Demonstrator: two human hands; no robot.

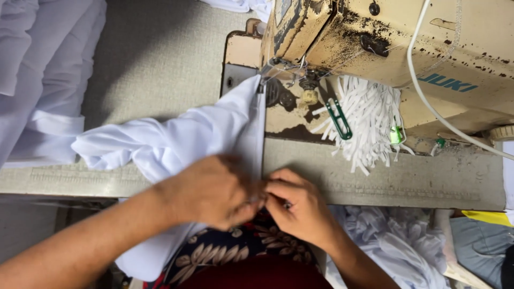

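Observation:
A white garment piece (pixel 187 139) lies on the sewing table (pixel 160 59), its straight folded edge running up under the presser foot (pixel 263 80) of a worn beige sewing machine (pixel 407 43). My left hand (pixel 211 190) rests on the cloth near the table's front edge and pinches its edge. My right hand (pixel 297 206) meets it fingertip to fingertip, gripping the same edge of the fabric. What lies between the fingers is hidden.
A bundle of white elastic strips (pixel 369 123) hangs off the machine with green snips (pixel 338 120) beside it. More white cloth is piled at the far left (pixel 43 80) and below the table at right (pixel 407 246). A white cable (pixel 428 101) crosses the machine.

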